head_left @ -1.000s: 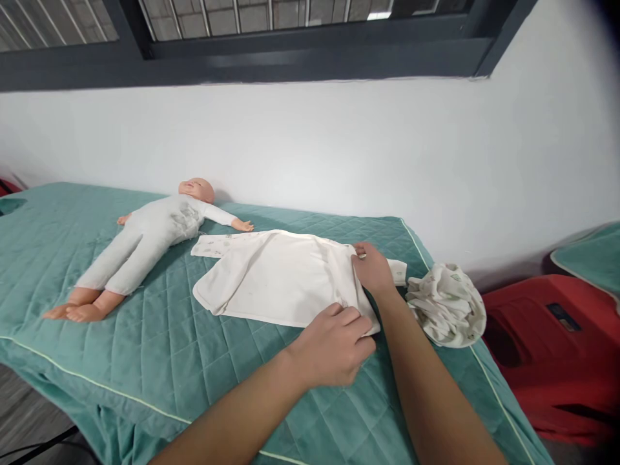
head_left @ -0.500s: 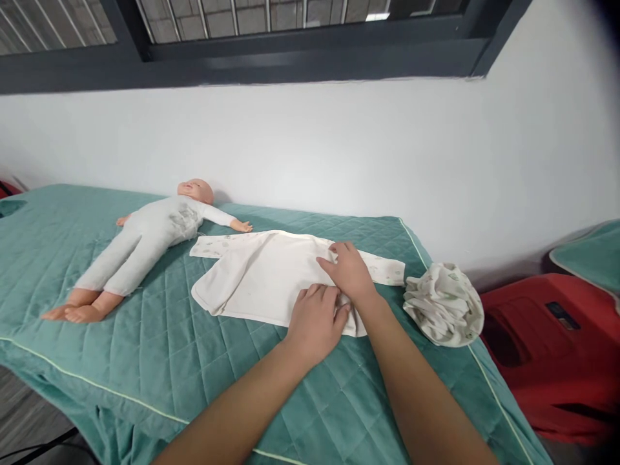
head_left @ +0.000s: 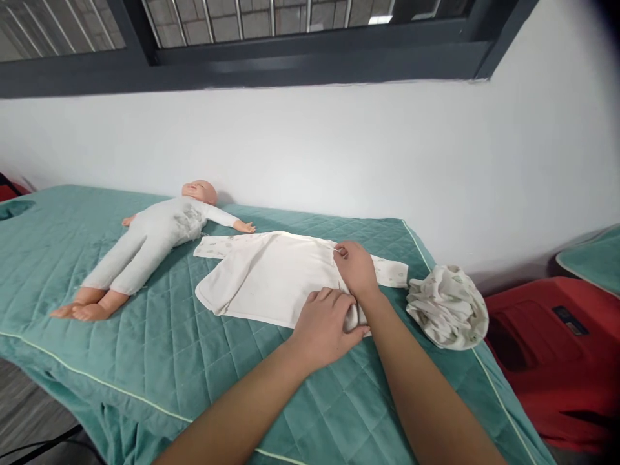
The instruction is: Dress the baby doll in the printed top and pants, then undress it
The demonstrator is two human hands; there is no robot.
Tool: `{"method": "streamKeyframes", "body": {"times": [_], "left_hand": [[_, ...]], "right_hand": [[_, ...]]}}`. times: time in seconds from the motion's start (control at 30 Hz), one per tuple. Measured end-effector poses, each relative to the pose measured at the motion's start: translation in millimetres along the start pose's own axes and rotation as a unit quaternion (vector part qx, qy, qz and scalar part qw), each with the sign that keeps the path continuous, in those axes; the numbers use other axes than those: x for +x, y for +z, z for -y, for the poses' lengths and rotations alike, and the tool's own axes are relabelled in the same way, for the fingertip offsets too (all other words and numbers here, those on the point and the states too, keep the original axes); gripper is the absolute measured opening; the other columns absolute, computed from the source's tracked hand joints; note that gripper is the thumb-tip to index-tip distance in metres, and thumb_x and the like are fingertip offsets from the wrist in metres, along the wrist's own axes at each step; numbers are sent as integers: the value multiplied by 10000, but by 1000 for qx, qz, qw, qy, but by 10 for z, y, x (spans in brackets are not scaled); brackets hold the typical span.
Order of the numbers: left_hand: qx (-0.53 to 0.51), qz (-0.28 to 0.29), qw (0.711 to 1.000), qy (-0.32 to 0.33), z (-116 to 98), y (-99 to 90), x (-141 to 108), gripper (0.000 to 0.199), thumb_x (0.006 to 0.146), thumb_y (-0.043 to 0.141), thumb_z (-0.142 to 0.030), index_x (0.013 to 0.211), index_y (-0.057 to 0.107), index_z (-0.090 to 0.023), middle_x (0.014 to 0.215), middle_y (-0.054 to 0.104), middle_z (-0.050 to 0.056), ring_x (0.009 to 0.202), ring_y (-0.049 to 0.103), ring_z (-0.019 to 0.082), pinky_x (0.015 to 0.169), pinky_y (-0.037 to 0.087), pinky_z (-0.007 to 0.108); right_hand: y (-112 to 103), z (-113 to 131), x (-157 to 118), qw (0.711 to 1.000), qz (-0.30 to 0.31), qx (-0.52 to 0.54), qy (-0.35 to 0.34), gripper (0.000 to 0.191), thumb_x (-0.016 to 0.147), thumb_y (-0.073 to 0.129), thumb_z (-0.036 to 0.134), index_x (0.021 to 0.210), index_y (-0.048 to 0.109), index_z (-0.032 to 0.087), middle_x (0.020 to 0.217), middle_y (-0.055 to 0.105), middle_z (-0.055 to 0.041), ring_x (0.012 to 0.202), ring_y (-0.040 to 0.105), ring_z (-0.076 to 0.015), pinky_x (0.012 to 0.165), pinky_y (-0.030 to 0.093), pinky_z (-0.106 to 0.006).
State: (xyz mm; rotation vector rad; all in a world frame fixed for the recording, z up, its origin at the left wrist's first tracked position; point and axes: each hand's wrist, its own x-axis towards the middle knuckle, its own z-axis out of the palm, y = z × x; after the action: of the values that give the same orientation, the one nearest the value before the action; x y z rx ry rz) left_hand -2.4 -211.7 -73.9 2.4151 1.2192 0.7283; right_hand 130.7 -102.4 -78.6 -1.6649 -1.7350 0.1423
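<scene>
A white baby shirt (head_left: 271, 278) with printed sleeves lies spread on the green quilted cover. At its upper right, my right hand (head_left: 357, 268) is closed in a pinch on the shirt's edge, near the right sleeve. Just below, my left hand (head_left: 324, 329) rests over the lower right part, its fingers bent and its thumb to the right, with cloth gathered between them. The fingertips of the left hand are partly hidden. Left of the shirt, a baby doll (head_left: 155, 232) with a white cloth body lies on its back.
A crumpled white printed cloth bundle (head_left: 448, 307) sits at the right edge of the green quilted cover (head_left: 159, 349). Red plastic stools (head_left: 557, 349) stand beyond that edge. A white wall (head_left: 314, 148) and a dark window frame (head_left: 310, 58) are behind.
My right hand has closed on the shirt's upper edge from a looser pose. My left hand has shifted slightly right along the lower part. The doll and bundle stay put.
</scene>
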Motion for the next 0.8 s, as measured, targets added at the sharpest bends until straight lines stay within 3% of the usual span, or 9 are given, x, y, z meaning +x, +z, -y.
{"method": "streamKeyframes", "body": {"times": [0.23, 0.43, 0.57, 0.67, 0.8], "left_hand": [[8, -4, 1000, -15, 12, 55, -9, 105, 860, 552, -239, 961, 535, -214, 894, 638, 31, 923, 550, 239, 820, 438, 408], [-207, -42, 976, -53, 95, 111, -48, 194, 853, 510, -177, 1040, 515, -229, 861, 590, -15, 782, 564, 139, 715, 459, 272], [-242, -51, 968, -45, 121, 136, -44, 312, 789, 498, -92, 1070, 518, -225, 909, 575, -11, 795, 559, 126, 733, 469, 258], [-239, -57, 967, -60, 142, 123, -13, 315, 780, 491, -77, 1064, 532, -209, 934, 584, 8, 828, 570, 140, 769, 483, 277], [-139, -89, 977, -136, 149, 62, 36, 222, 886, 508, -237, 1088, 572, -173, 1056, 640, 92, 1029, 578, 248, 921, 469, 420]], "right_hand": [[-23, -44, 46, 996, 16, 75, 53, 193, 836, 537, 289, 919, 696, 218, 914, 707, -23, 792, 620, -172, 789, 456, -301], [-155, -66, 47, 988, 19, 124, 89, 203, 797, 583, 301, 927, 707, 208, 916, 719, -25, 771, 634, -171, 809, 468, -326], [-207, -114, 43, 984, 14, 151, 93, 214, 797, 582, 334, 907, 706, 199, 925, 723, -40, 757, 638, -174, 791, 486, -337], [-205, -173, 41, 979, 6, 178, 98, 215, 797, 576, 345, 882, 694, 188, 906, 722, -45, 725, 637, -168, 756, 501, -332], [-210, -173, 29, 973, 13, 204, 107, 225, 813, 575, 364, 875, 676, 173, 835, 711, -44, 659, 619, -154, 723, 506, -325]]}}
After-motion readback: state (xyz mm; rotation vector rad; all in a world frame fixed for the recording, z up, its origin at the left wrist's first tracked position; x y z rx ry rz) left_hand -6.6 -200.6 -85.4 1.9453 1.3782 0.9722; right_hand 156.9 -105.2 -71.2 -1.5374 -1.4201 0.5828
